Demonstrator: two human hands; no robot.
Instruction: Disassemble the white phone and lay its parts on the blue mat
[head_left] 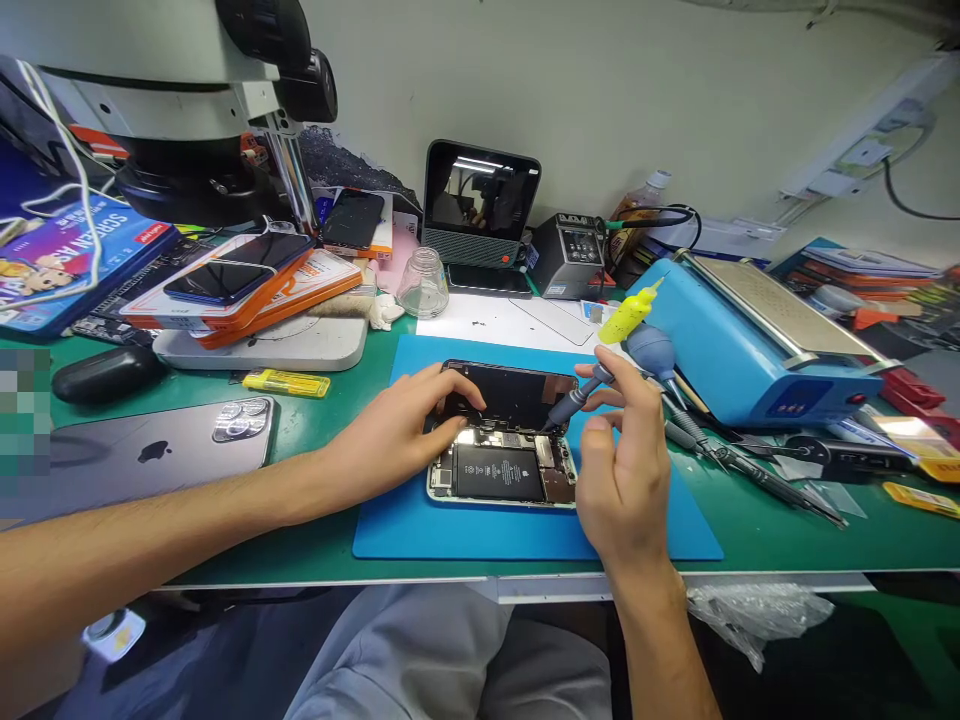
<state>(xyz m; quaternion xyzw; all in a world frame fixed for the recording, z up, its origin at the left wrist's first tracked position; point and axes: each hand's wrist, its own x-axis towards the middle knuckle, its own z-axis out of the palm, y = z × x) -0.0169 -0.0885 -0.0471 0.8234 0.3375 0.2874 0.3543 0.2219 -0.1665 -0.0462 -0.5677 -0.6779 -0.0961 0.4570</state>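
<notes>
An opened phone [561, 486] lies on a blue mat [465, 535], its black battery [499, 472] and inner parts bare. Its dark screen [517, 395] is tilted up along the far side. My left hand [409, 420] grips the left edge of that screen between thumb and bent fingers; the exact contact is partly hidden. In my right hand [626, 460] is a dark grey screwdriver [574, 400], held slantwise between thumb and fingers. Its lower end points down at the phone's upper right, and I cannot make out the tip.
A microscope [187, 120] overhangs the left, near stacked boxes [255, 295] and a large grey phone [161, 455]. Behind the mat stand a glass jar [424, 283] and a smart display [480, 205]. At right are a blue machine [757, 350], a yellow bottle [628, 314] and tweezers [780, 483].
</notes>
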